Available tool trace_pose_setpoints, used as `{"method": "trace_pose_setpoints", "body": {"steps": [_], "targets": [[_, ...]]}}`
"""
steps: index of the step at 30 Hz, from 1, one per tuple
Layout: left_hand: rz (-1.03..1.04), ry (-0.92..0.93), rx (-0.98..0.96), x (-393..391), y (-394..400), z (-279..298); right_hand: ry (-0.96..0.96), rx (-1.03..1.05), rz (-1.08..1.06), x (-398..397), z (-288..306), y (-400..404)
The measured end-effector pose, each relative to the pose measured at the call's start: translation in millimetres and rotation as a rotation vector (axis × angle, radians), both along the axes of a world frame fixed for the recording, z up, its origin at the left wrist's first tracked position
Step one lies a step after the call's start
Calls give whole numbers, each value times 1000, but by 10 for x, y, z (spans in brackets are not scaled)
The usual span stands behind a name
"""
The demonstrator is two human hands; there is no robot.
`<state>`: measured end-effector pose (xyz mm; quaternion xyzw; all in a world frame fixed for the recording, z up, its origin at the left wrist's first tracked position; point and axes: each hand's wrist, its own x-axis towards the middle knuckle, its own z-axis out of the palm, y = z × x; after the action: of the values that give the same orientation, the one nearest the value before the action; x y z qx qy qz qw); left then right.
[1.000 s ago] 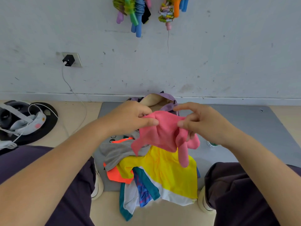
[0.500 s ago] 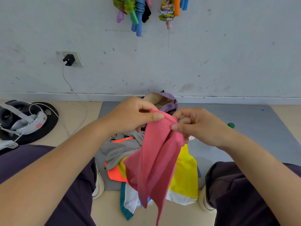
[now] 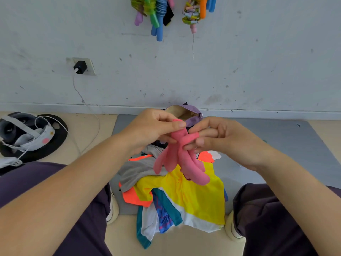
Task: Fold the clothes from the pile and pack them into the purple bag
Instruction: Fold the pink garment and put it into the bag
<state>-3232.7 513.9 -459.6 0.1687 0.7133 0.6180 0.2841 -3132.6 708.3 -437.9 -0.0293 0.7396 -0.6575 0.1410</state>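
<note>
Both hands grasp one pink garment (image 3: 180, 156) above the pile (image 3: 177, 189) — left hand (image 3: 153, 128) pinching its top, right hand (image 3: 219, 137) nipping a bunched fold beside it. We judge we should find the corners first, shake it flat, then fold; bunched like this it will pack lumpy. Just beyond, the purple bag (image 3: 191, 117) stands open on a grey mat (image 3: 276, 145) — a scuffed white wall (image 3: 239, 71) rises behind, a headset (image 3: 24, 133) lies far left.

The open purple fabric bag (image 3: 191, 115) sits mostly hidden behind both hands; the hanging bundle of coloured ropes (image 3: 158, 13) is cut off at the top edge.
</note>
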Motion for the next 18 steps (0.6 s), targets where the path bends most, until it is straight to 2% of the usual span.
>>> {"method": "trace_pose_setpoints", "body": {"steps": [2,4,6,7,8,11,13,15,18], "targets": [[-46,-27,15,31,20,-3,80,122,-126,-9,3,-22],[-72,-48,40,60,36,3,165,333,-201,-1,5,-40],[-66,-48,41,72,48,5,250,601,-212,17,32,-60],[-52,-40,29,74,50,1,267,663,-204,29,49,-68],[-36,-33,17,72,53,-8,255,644,-187,42,69,-78],[-26,-42,21,71,66,-27,184,314,-72,107,141,-140],[-43,-64,53,87,78,-17,183,173,-28,135,169,-184],[-62,-96,90,105,81,-2,217,164,-90,120,138,-207],[-110,-134,123,120,85,-1,308,370,-234,67,65,-194]]}}
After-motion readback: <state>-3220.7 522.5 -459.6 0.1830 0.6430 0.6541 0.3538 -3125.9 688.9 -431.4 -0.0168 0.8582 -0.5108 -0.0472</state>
